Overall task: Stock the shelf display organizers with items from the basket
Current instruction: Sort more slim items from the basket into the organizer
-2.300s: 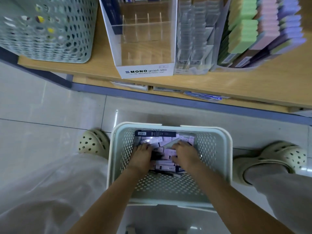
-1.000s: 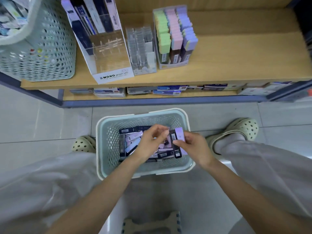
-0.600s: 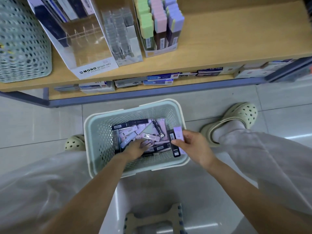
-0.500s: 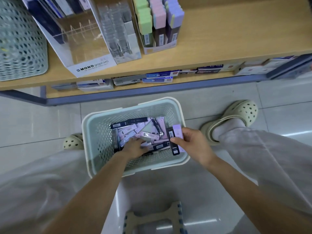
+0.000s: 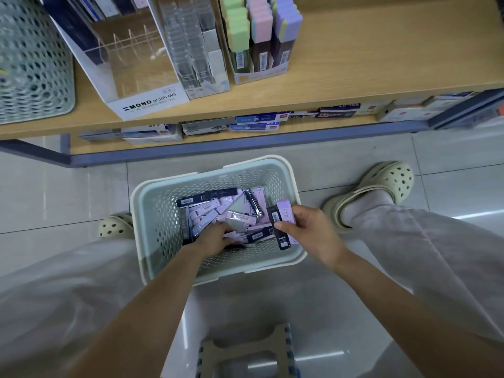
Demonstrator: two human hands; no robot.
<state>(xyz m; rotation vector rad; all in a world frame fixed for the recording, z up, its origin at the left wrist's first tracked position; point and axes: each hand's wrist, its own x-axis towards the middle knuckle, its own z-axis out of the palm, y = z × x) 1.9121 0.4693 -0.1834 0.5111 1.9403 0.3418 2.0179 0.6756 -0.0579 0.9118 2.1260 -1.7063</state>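
A pale green perforated basket (image 5: 152, 222) stands on the floor between my feet, holding several slim lilac and black packs (image 5: 218, 211). My left hand (image 5: 214, 237) reaches down into the pile, fingers curled among the packs; whether it holds one is hidden. My right hand (image 5: 308, 231) grips a small stack of packs (image 5: 281, 227), black and lilac, over the basket's right rim. On the wooden shelf above stand a white MONO display box (image 5: 147, 103), a clear acrylic organizer (image 5: 191, 50) and an organizer of green, pink and purple packs (image 5: 259, 36).
A second perforated basket (image 5: 32, 64) sits on the shelf at the left. Flat boxes (image 5: 245, 124) lie on the lower shelf behind a blue-grey edge. My clogs (image 5: 381, 189) flank the floor basket. A folding stool (image 5: 245, 353) is below me.
The view shifted slightly. My left hand went from meeting the right hand back down into the basket and stays among the packs. My right hand keeps holding its stack at the right rim.
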